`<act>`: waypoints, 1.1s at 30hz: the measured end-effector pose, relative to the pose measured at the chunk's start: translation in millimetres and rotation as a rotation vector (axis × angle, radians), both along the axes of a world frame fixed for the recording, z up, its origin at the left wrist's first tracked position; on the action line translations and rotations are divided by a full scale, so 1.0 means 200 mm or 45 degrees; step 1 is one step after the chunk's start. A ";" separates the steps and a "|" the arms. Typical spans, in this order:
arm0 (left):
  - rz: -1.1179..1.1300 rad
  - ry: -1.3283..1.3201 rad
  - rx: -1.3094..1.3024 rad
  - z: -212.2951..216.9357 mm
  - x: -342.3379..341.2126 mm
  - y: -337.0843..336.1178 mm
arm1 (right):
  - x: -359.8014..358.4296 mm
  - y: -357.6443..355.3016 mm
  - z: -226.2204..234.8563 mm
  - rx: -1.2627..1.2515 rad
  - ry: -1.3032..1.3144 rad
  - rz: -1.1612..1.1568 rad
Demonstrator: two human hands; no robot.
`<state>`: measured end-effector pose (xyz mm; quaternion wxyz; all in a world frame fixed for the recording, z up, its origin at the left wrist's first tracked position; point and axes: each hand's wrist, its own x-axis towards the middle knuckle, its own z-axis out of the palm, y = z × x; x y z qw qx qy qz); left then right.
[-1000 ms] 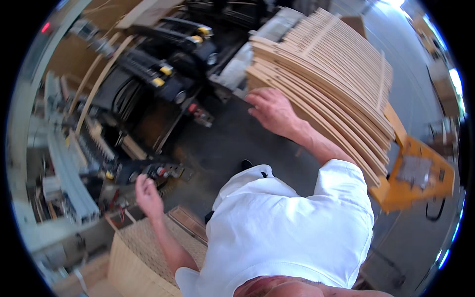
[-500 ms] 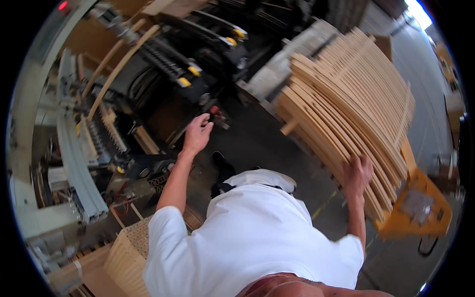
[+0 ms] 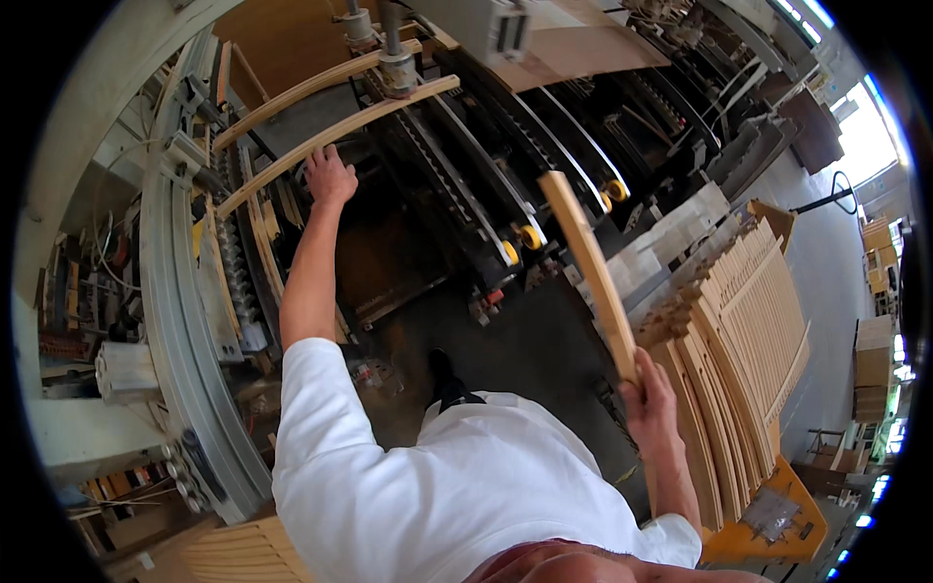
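My right hand [image 3: 651, 403] is closed around the lower end of a curved wooden slat [image 3: 590, 262], which it holds raised and tilted, its far end pointing away to the left. Reaching forward, my left hand [image 3: 331, 177] has its fingertips at the near edge of a curved wooden rail [image 3: 340, 117] set in the machine; its thumb stands apart and nothing shows in its palm. Whether the fingertips press on the rail is hard to see. Beyond it lies a second curved rail [image 3: 311, 85]. A cylindrical metal clamp [image 3: 397, 70] sits over the rails' right ends.
At my right stands a stack of curved slats [image 3: 748, 321] above a yellow metal truck part [image 3: 773, 520]. Black machine arms with yellow rollers [image 3: 530, 236] jut toward me. A grey metal beam [image 3: 190, 340] runs along the left. More light wood [image 3: 233, 554] lies at the lower left.
My right hand has lifted a slat off the stack and brought it up. My left hand has moved forward and left to the rail. The view has turned, shifting the machine rightward.
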<state>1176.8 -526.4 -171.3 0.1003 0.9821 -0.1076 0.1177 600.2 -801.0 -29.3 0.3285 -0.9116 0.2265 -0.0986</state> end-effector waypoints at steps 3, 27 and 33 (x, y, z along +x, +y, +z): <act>0.042 0.169 0.064 0.05 0.23 0.03 | 0.48 0.15 0.05 0.129 0.008 0.236; -0.559 0.148 -0.286 0.01 -0.64 0.04 | 3.23 0.69 -0.51 -0.045 -0.175 0.395; -0.560 0.132 -0.305 0.00 -0.65 0.04 | 3.32 0.68 -0.51 0.036 -0.221 0.402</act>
